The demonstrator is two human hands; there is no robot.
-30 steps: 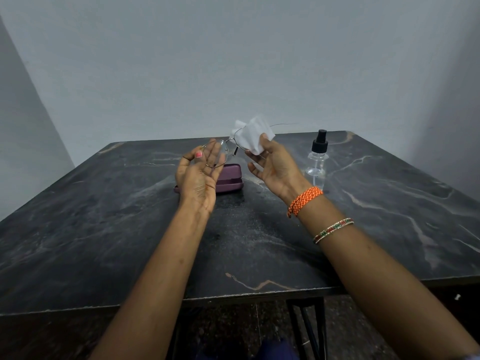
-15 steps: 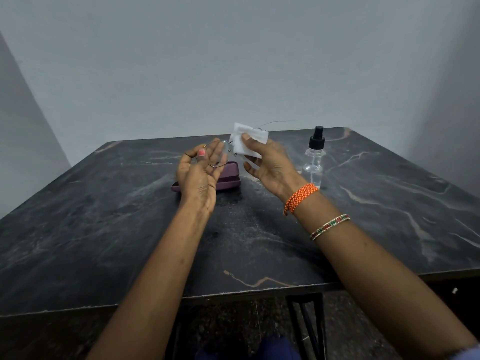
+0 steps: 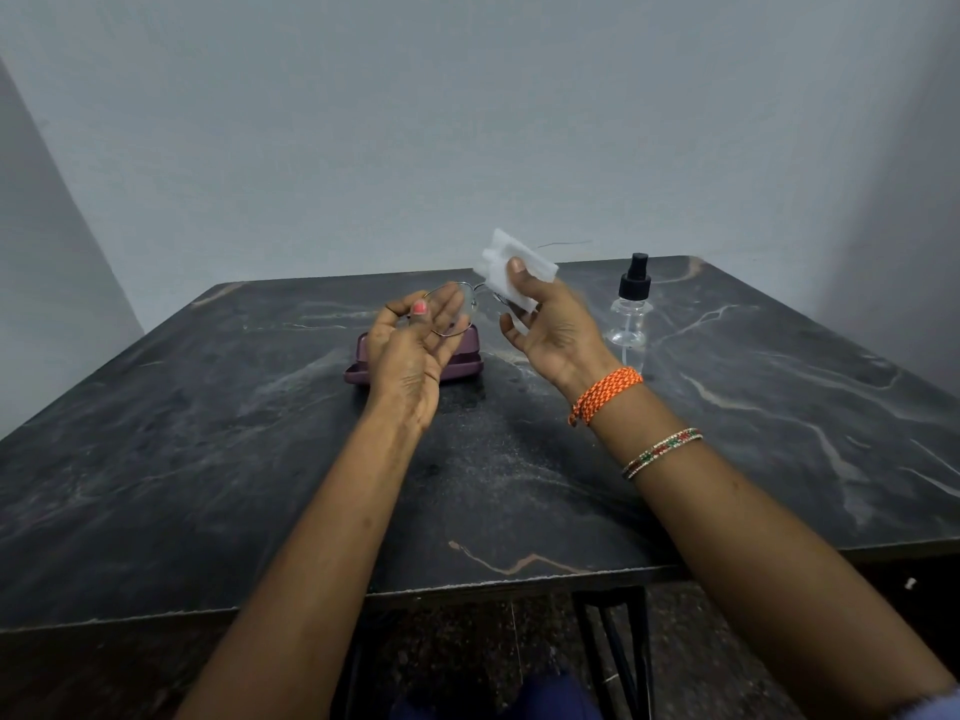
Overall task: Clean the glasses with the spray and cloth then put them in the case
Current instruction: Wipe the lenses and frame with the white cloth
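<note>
Wiping stage: left hand (image 3: 410,350) grips glasses (image 3: 451,317); right hand (image 3: 550,330) pinches cloth (image 3: 501,267), probably over lens. Casing pending; case (image 3: 465,363) apparently shut.

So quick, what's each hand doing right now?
Left hand: holding the thin wire-rimmed glasses.
Right hand: pinching the folded white cloth over one lens.

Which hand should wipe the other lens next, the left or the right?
Probably the right hand: it already pinches the white cloth over one lens of the glasses. The left hand holds the frame by the other lens, so it is better kept steadying them above the case.
</note>
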